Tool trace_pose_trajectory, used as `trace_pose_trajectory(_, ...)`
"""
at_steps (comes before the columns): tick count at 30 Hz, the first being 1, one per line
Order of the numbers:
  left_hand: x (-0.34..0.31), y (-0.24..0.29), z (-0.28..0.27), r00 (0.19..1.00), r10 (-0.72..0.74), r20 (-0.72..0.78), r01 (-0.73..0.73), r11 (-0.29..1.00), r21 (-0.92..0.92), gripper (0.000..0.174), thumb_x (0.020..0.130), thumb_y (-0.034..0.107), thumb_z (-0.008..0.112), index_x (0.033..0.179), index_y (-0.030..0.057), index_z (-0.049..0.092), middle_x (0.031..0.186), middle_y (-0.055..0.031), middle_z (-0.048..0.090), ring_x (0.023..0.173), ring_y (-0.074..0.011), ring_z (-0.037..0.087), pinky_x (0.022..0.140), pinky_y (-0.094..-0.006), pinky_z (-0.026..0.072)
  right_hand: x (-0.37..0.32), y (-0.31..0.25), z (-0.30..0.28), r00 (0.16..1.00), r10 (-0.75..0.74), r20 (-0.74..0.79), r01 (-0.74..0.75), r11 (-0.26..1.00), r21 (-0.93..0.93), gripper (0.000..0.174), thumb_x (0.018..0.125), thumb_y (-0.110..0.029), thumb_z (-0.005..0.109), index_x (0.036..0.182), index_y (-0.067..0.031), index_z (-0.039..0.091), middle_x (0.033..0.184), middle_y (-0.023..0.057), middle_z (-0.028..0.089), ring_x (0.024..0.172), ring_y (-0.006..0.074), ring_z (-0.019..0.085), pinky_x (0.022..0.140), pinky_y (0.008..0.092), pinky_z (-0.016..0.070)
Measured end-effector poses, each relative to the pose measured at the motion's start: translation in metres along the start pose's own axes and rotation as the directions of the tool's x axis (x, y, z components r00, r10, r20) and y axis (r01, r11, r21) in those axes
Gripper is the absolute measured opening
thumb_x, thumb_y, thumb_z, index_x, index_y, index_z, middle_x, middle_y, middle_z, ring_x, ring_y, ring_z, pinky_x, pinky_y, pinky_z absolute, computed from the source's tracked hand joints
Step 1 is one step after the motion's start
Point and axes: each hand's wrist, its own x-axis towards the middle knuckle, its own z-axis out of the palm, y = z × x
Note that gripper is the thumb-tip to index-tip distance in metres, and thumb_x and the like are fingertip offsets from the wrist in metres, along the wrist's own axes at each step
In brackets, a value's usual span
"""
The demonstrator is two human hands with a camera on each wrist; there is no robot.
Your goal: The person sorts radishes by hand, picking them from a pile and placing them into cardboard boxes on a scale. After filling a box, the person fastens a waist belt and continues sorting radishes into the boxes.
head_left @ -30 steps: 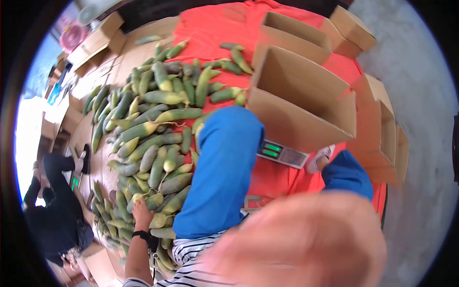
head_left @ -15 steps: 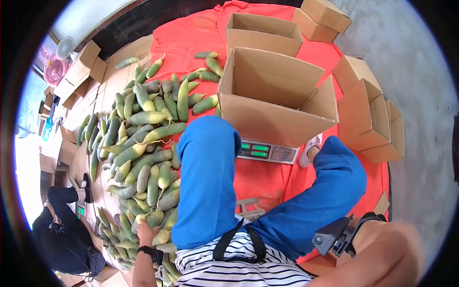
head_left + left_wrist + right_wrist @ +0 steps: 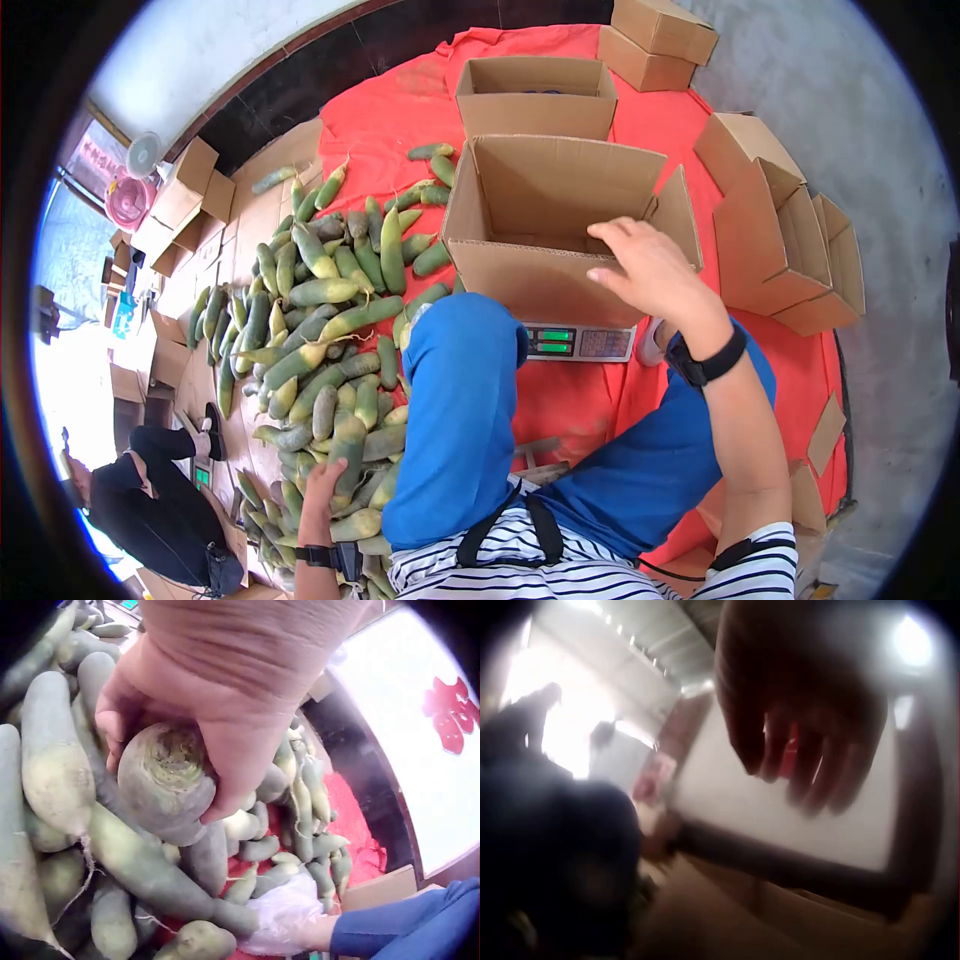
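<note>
My left hand (image 3: 322, 488) grips a green radish (image 3: 347, 455) over the left pile. In the left wrist view its round, cut crown end (image 3: 166, 784) faces the camera, between thumb and fingers. Other green radishes (image 3: 56, 761), some with thin roots, lie heaped around it. My right hand (image 3: 655, 270) holds nothing and hovers by the near rim of an open cardboard box (image 3: 540, 285), fingers loosely bent. That box stands on a digital scale (image 3: 575, 343) with lit green displays. In the right wrist view the hand (image 3: 802, 712) is dark and blurred.
More cardboard boxes stand behind (image 3: 535, 115) and to the right (image 3: 745, 235) on a red cloth (image 3: 390, 90). My bent knee (image 3: 460, 345) rises between the pile and the scale. Another person (image 3: 165, 510) in dark clothes crouches at far left.
My right arm has swung from low by the camera up and forward to the box. The left hand has picked up a green radish from the heap.
</note>
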Motion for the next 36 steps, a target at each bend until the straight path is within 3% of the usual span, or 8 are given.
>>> trace_pose_trajectory(7, -0.025, 0.214, 0.087, 0.564, 0.816, 0.126, -0.819, 0.533, 0.215, 0.055, 0.078, 0.022, 0.069, 0.123, -0.0047, 0.052, 0.110, -0.0141, 0.061, 0.102, -0.0204, 0.058, 0.091, -0.0317, 0.0441, 0.006, 0.022, 0.036, 0.960, 0.070, 0.271, -0.069, 0.998, -0.013, 0.017, 0.085, -0.013, 0.058, 0.095, -0.0014, 0.051, 0.091, 0.0172, 0.062, 0.091, 0.0369, 0.058, 0.076, 0.0453, 0.0459)
trace_pose_trajectory(13, -0.016, 0.332, 0.205, 0.173, 0.929, 0.328, -0.920, 0.033, 0.390, 0.058, 0.076, 0.033, 0.072, 0.120, 0.0000, 0.054, 0.110, -0.0175, 0.062, 0.102, -0.0270, 0.061, 0.089, -0.0358, 0.0458, 0.001, 0.022, 0.035, 0.957, -0.041, 0.288, 0.019, 0.997, 0.076, 0.013, 0.084, -0.011, 0.057, 0.088, -0.0016, 0.050, 0.085, 0.0198, 0.060, 0.084, 0.0408, 0.057, 0.070, 0.0489, 0.0443)
trace_pose_trajectory(17, 0.012, 0.353, 0.261, 0.376, 0.754, 0.538, -0.890, 0.132, 0.437, 0.057, 0.076, 0.039, 0.069, 0.116, 0.0002, 0.057, 0.102, -0.0203, 0.064, 0.097, -0.0331, 0.062, 0.084, -0.0382, 0.0480, -0.001, 0.019, 0.036, 0.966, -0.047, 0.256, 0.034, 0.998, 0.058, 0.014, 0.083, -0.010, 0.059, 0.091, -0.0017, 0.052, 0.083, 0.0215, 0.059, 0.083, 0.0414, 0.057, 0.069, 0.0481, 0.0452)
trace_pose_trajectory(24, 0.028, 0.320, 0.266, 0.412, 0.667, 0.621, -0.878, 0.106, 0.468, 0.049, 0.078, 0.034, 0.067, 0.113, 0.0004, 0.059, 0.102, -0.0194, 0.064, 0.097, -0.0346, 0.061, 0.086, -0.0391, 0.0477, -0.002, 0.010, 0.035, 0.948, -0.050, 0.314, 0.044, 0.999, 0.025, 0.014, 0.083, -0.009, 0.059, 0.085, -0.0010, 0.048, 0.080, 0.0209, 0.060, 0.080, 0.0405, 0.058, 0.068, 0.0490, 0.0451)
trace_pose_trajectory(26, 0.005, 0.304, 0.231, 0.089, 0.913, 0.397, -0.943, -0.052, 0.330, 0.040, 0.081, 0.025, 0.066, 0.112, 0.0007, 0.058, 0.106, -0.0184, 0.062, 0.099, -0.0337, 0.060, 0.088, -0.0391, 0.0468, -0.001, 0.013, 0.036, 0.948, -0.049, 0.313, 0.041, 0.999, 0.032, 0.014, 0.083, -0.009, 0.059, 0.085, -0.0011, 0.048, 0.080, 0.0210, 0.060, 0.079, 0.0407, 0.058, 0.068, 0.0490, 0.0451)
trace_pose_trajectory(28, -0.002, 0.282, 0.186, 0.123, 0.929, 0.349, -0.918, -0.027, 0.396, 0.034, 0.082, 0.018, 0.065, 0.111, 0.0015, 0.058, 0.109, -0.0175, 0.061, 0.103, -0.0330, 0.058, 0.089, -0.0387, 0.0457, -0.002, 0.015, 0.035, 0.949, -0.052, 0.311, 0.044, 0.998, 0.033, 0.014, 0.083, -0.009, 0.059, 0.085, -0.0013, 0.048, 0.080, 0.0210, 0.060, 0.079, 0.0410, 0.058, 0.067, 0.0489, 0.0451)
trace_pose_trajectory(32, 0.037, 0.172, 0.099, 0.575, 0.783, 0.237, -0.749, 0.386, 0.538, 0.035, 0.081, 0.020, 0.066, 0.109, 0.0014, 0.059, 0.104, -0.0183, 0.061, 0.102, -0.0342, 0.057, 0.089, -0.0396, 0.0453, 0.000, 0.011, 0.035, 0.971, -0.049, 0.233, 0.043, 0.999, 0.030, 0.013, 0.084, -0.010, 0.058, 0.089, -0.0010, 0.050, 0.082, 0.0218, 0.058, 0.081, 0.0416, 0.056, 0.068, 0.0483, 0.0441)
trace_pose_trajectory(36, 0.078, 0.021, 0.038, 0.850, 0.445, 0.282, -0.439, 0.303, 0.846, 0.032, 0.077, 0.024, 0.067, 0.099, 0.0014, 0.059, 0.098, -0.0187, 0.061, 0.097, -0.0368, 0.057, 0.084, -0.0444, 0.0469, 0.008, 0.016, 0.028, 0.967, -0.015, 0.256, -0.006, 0.997, 0.079, 0.017, 0.084, -0.013, 0.059, 0.093, -0.0007, 0.051, 0.082, 0.0215, 0.057, 0.082, 0.0418, 0.054, 0.068, 0.0476, 0.0424)
